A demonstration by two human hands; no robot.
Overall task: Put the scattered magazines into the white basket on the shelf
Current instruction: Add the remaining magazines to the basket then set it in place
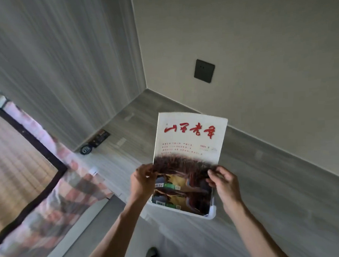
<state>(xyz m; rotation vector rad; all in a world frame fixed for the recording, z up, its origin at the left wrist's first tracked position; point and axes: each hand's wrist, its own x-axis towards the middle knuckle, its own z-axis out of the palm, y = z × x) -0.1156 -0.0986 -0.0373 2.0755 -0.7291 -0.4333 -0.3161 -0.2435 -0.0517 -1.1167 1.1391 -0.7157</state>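
I'm pinching the magazine upright, left hand and right hand curled on its edges, lowering it straight into the white basket, keeping it vertical.

The magazine I hold by its lower edge, pinched between my left hand and my right hand, carries a large red brush-script title in Chinese characters across the top of its white cover, well above my fingers; I read it as 山西青年, though the strokes are loose. Below it, nearer my grip, sit small red lines too blurred to read, and "2020" toward my right hand. Far off past my left hand, a round black device on the floor shows "EO".
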